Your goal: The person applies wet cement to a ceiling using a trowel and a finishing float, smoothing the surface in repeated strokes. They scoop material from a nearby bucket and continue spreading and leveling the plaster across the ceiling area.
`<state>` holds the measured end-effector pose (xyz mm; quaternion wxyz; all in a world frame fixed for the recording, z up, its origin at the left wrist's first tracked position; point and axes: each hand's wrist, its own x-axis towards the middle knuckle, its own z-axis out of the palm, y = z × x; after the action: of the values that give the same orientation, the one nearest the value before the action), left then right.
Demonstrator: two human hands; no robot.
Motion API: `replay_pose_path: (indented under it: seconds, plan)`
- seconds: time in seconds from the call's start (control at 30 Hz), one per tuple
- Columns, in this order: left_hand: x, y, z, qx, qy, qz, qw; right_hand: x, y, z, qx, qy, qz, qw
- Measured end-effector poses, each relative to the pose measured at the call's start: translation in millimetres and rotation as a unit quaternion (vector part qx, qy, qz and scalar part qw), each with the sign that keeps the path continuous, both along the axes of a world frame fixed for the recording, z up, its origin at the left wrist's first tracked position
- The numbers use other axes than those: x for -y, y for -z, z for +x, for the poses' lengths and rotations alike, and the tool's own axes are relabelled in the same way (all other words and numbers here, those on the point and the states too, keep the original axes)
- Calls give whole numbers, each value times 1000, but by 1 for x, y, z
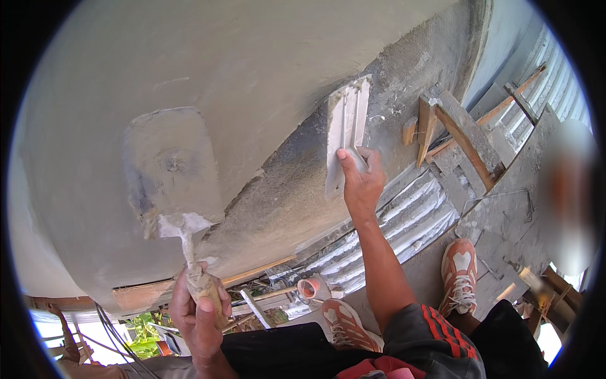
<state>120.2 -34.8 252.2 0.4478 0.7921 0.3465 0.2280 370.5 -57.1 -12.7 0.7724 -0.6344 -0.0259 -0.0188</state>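
My left hand [201, 309] is closed around the crusted handle of a trowel [169, 167]. Grey mortar coats its broad, rounded blade, which lies in front of the plastered wall [265, 69]; whether it touches cannot be told. My right hand [363, 182] grips the handle of a flat, rectangular plastering trowel [347, 120], thumb along the handle. That trowel is over the rough, darker strip [284, 170] of the wall, close to the edge of the smooth grey plaster. Mortar clings to its upper end.
Wooden brackets [464, 136] stand right of the wall's edge. Below the wall runs corrugated sheeting [410, 208] smeared with white. My shoes [459, 271] rest on a dusty grey platform [499, 227]. A small pot-like container [314, 288] is near one shoe. Cables [117, 331] hang at lower left.
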Motion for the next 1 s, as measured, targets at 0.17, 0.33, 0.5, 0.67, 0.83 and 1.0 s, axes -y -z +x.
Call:
replay_pose_path:
  seconds: [0.17, 0.33, 0.5, 0.67, 0.83, 1.0]
  plan:
    - [2, -2, 4, -13, 4, -1, 1000, -2, 2, 17, 44, -32, -25, 998]
    - [4, -1, 11, 1, -16, 6, 1000, -16, 11, -21, 145, -83, 3, 986]
    - [4, -1, 7, -1, -8, -4, 1000, 3, 5, 23, 9, -20, -11, 1000]
    - [2, -3, 8, 13, 7, -17, 1000, -7, 6, -9, 195, -109, -47, 974]
    - [4, -7, 4, 17, -1, -7, 1000, 10, -1, 9, 73, -80, 15, 994]
    - [11, -14, 7, 7, 7, -25, 1000, 27, -9, 55, 29, -92, -38, 995]
